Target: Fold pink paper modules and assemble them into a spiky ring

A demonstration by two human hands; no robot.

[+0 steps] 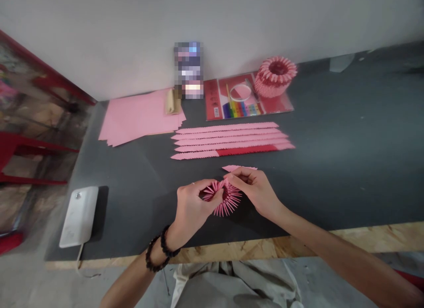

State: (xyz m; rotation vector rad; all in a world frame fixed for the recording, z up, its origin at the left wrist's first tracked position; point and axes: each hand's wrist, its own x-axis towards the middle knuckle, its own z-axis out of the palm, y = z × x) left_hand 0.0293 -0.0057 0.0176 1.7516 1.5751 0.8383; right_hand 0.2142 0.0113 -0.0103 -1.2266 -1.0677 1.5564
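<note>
My left hand (192, 208) and my right hand (253, 189) both pinch a small pink ring of folded paper pieces (222, 197), held just above the dark table (331, 158) near its front edge. The ring's points fan outward between my fingers. A beaded bracelet circles my left wrist. A small loose pink piece (236, 168) lies on the table just beyond my right hand.
Several long pink strips of joined pieces (230, 140) lie in rows farther back. A stack of pink paper (141, 116) is at the back left. A finished pink ring (276, 76) rests on a red packet (245, 100). A white device (79, 215) sits at the left.
</note>
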